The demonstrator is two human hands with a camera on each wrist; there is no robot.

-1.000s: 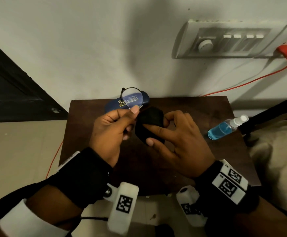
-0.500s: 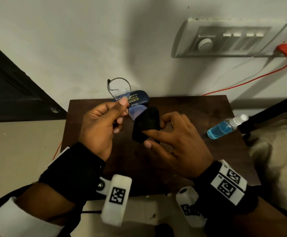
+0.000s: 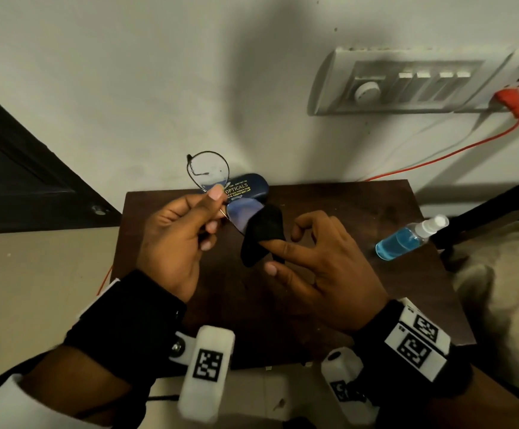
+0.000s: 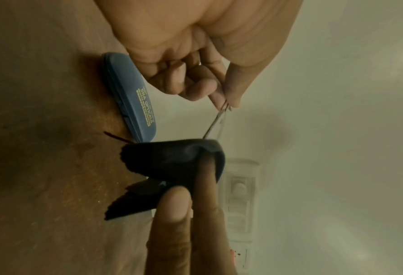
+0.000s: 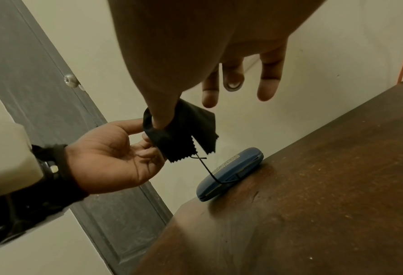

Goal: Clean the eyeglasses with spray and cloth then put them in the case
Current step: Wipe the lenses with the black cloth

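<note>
Eyeglasses (image 3: 210, 174) held up over the table's (image 3: 329, 289) far edge, pinched at the bridge by left hand (image 3: 177, 239), thumb against curled fingers. At their 4 o'clock, black cloth (image 3: 261, 235) pinched over one lens by right hand (image 3: 320, 267), other fingers spread. Closed blue case (image 3: 248, 188) lies just behind; spray bottle (image 3: 406, 238) at 3 o'clock, well apart.
</note>
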